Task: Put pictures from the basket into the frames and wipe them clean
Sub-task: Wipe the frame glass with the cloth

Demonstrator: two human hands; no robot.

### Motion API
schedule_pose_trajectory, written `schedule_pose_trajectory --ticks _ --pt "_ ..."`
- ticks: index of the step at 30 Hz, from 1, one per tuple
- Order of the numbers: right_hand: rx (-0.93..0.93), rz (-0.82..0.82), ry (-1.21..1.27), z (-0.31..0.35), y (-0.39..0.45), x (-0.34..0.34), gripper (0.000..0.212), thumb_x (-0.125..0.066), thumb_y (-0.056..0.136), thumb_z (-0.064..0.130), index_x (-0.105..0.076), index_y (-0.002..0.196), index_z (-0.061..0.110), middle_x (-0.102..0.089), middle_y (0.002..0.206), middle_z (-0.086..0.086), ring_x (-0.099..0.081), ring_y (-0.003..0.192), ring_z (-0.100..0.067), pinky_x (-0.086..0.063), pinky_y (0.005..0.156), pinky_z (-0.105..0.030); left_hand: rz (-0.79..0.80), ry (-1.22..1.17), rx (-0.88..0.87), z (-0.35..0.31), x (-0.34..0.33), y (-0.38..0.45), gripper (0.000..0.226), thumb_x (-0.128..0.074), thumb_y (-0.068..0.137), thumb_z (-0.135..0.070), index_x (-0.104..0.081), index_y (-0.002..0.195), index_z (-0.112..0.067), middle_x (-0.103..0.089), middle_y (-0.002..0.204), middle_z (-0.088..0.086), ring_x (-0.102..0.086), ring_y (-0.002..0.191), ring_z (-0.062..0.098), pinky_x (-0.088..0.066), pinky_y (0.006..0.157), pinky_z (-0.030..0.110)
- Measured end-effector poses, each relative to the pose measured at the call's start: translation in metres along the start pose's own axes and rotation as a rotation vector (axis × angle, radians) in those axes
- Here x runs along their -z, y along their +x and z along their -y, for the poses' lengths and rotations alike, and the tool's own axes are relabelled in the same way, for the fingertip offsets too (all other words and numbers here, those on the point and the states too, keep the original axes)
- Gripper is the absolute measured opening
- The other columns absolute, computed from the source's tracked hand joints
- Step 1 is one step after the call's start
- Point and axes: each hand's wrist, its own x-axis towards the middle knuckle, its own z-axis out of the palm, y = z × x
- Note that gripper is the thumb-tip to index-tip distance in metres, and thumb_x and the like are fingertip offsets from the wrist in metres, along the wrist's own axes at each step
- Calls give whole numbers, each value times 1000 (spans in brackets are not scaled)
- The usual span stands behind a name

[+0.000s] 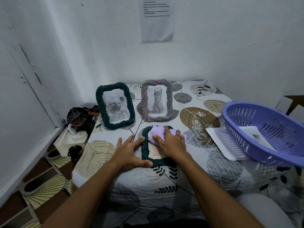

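Two hands work at the near edge of the surface (102,152), which is covered by a leaf-patterned cloth. Left hand (131,153) lies flat with fingers spread, bracing the left rail of the dark green frame (145,150) that lies face up. Right hand (171,143) presses a lilac wiping cloth (156,134) onto the glazing with straight fingers; neither hand is clamped on anything.

Risk, as judged: the frame sits close to the front edge, so a hard wiping stroke toward the person could slide it off if the bracing hand lifts. Heavy pressure could also flex the glazing.

Right of the frame, a purple basket (246,145) rests tilted, one picture (256,137) inside it and a loose sheet (225,143) beneath its rim.

Further back stand two filled frames: a rose picture frame (115,105) on the left, a cat picture frame (157,100) beside it. A sideways sweep could knock either over.
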Motion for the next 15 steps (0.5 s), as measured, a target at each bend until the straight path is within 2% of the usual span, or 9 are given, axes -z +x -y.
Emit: schedule_pose_trajectory --ticks 8,15 --pt "-14 -45 -4 -7 -27 -8 83 -28 93 65 -13 153 9 -15 158 -20 -1 148 -29 -4 119 -42 -10 20 -18 5 -6 2 132 -41 39 -100 -20 151 -33 -15 160 1 -1 148 14 9 118 51" --pt "-50 -57 7 -7 -58 -15 78 -22 97 60 -16 151 3 -14 159 -16 -1 148 -25 -1 119 -38 -29 27 -33 2 -4 2 141 -31 32 -105 -23 151 -30 -20 159 -3 -5 148 12 8 118 49"
